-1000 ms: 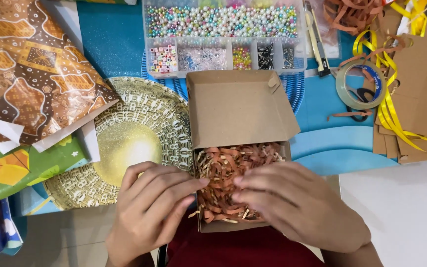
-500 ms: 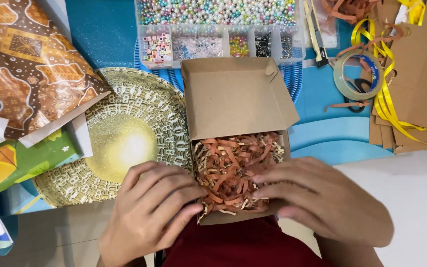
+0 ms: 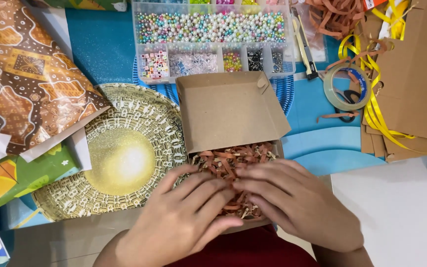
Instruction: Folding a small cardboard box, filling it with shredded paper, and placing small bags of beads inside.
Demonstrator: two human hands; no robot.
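Hands press flat into shredded paper (image 3: pixel 233 160) filling a brown box (image 3: pixel 228 113) whose lid stands open beyond the fingertips. The left hand (image 3: pixel 184 217) lies palm down, fingers (image 3: pixel 198 190) spread slightly and gripping nothing. The right hand (image 3: pixel 297 202) does likewise, its fingers (image 3: pixel 258 185) close together and meeting the left ones over the shreds. Left of the left fingers sits a gold plate (image 3: pixel 119 163). Beyond the lid lies a bead organiser (image 3: pixel 213 34); a tape roll (image 3: pixel 347 86) rests further right.
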